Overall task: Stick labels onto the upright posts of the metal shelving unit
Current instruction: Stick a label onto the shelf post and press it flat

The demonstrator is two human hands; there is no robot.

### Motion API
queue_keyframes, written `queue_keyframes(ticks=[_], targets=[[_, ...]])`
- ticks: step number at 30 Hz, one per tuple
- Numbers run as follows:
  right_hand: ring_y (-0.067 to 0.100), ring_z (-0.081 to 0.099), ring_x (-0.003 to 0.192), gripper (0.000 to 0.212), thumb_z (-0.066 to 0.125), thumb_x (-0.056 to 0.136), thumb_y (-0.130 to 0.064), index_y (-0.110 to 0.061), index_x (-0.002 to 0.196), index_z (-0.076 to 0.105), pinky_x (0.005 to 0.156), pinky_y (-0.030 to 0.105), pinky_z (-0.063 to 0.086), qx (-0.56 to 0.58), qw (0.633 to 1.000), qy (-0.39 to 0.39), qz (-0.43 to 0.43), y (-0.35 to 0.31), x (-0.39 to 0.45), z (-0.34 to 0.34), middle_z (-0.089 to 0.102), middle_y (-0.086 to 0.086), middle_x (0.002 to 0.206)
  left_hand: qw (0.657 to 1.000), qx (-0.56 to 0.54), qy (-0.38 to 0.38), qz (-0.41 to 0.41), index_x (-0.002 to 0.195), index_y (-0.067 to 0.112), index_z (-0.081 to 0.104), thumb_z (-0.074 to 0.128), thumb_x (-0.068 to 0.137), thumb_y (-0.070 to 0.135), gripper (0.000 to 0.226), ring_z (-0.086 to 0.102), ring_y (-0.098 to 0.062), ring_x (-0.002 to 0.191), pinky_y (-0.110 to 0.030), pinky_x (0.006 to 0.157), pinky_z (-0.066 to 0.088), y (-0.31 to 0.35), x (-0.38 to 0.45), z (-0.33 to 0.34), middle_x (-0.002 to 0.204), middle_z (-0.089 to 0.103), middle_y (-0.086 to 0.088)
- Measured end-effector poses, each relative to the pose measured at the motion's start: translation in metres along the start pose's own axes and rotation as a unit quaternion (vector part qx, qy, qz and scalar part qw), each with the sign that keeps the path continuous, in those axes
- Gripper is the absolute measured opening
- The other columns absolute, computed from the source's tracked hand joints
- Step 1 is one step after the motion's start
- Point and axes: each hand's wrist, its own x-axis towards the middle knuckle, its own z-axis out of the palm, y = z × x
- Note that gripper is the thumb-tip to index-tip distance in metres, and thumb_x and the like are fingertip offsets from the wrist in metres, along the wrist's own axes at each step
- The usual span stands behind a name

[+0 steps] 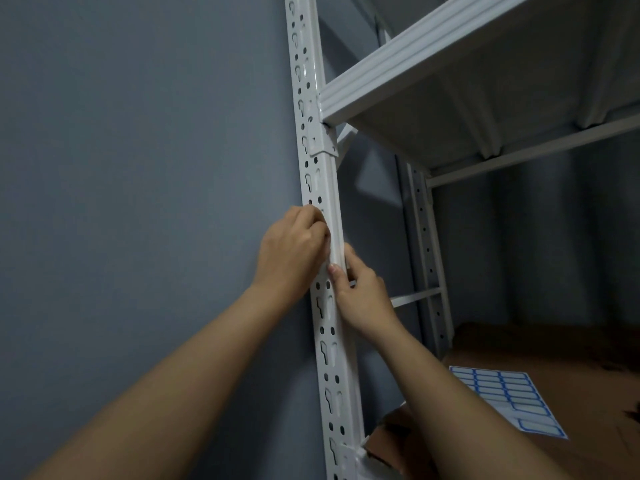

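Both hands work on the front upright post of a white metal shelving unit. The left hand lies against the perforated face of the post with its fingers curled in toward the corner edge; whether it pinches a label cannot be told, as the fingertips hide the contact area. The right hand sits just below and to the right, thumb pressed flat on the post's corner and the other fingers wrapped behind the edge, so this grip is closed on the post. No label can be made out on the post between the hands; the white surface there is too uniform to tell.

The post is white painted steel, with rows of round holes and keyhole slots along its face. A ribbed white shelf joins it above the hands through a bracket. A second, rear post stands behind, linked by a thin horizontal brace.

The lower shelf carries brown cardboard. On it lies a sheet of labels, white rectangles outlined in blue, set in rows; the lower part of the sheet shows blank gaps.

The wall to the left of the unit is plain blue-grey, and the lighting is dim
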Motion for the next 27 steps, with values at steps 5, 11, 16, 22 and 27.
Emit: queue_keyframes(ticks=[5,11,16,22,27], targets=[[0.03,0.06,0.104,0.048,0.042,0.098,-0.038,-0.04,0.145,0.033,0.094,0.04,0.048,-0.006,1.0,0.001,-0.001,-0.002,0.0,0.0,0.066,0.009,0.113,0.999,0.024,-0.033,-0.016,0.063,0.005,0.061,0.061,0.07,0.012,0.01,0.058,-0.025,0.063,-0.024,0.04,0.037,0.004,0.004,0.002,0.075,0.061,-0.007],[0.031,0.059,0.103,0.047,0.04,0.098,-0.039,-0.041,0.144,0.032,0.093,0.041,0.048,-0.008,1.0,0.001,-0.002,0.0,0.0,0.001,0.065,0.008,0.116,0.996,-0.016,-0.045,-0.073,0.072,0.004,0.062,0.062,0.076,0.013,0.01,0.058,-0.025,0.073,-0.026,0.047,0.035,0.007,0.001,0.006,0.084,0.06,-0.008],[0.02,0.047,0.081,0.047,0.039,0.098,-0.036,-0.041,0.144,0.033,0.08,0.032,0.044,-0.007,1.0,0.001,0.001,0.003,0.001,0.001,0.056,0.006,0.092,0.986,-0.061,-0.076,-0.138,0.086,0.005,0.06,0.052,0.089,0.02,0.018,0.05,-0.021,0.092,-0.033,0.062,0.043,0.015,-0.005,0.003,0.099,0.054,-0.005],[0.026,0.06,0.095,0.047,0.041,0.097,-0.042,-0.045,0.143,0.032,0.09,0.04,0.05,0.007,1.0,0.001,-0.001,0.001,0.0,0.002,0.066,0.005,0.108,0.966,-0.128,-0.062,-0.214,0.092,0.012,0.062,0.054,0.092,0.025,0.016,0.043,-0.012,0.101,-0.026,0.066,0.031,0.006,-0.012,-0.002,0.104,0.052,0.002],[0.029,0.061,0.103,0.047,0.042,0.096,-0.045,-0.044,0.143,0.032,0.094,0.041,0.05,0.014,1.0,0.003,0.007,0.004,0.002,0.006,0.066,0.003,0.116,0.955,-0.171,-0.07,-0.231,0.098,0.017,0.066,0.054,0.093,0.026,0.016,0.044,-0.011,0.105,-0.026,0.072,0.034,-0.001,-0.01,-0.003,0.106,0.052,0.006]])
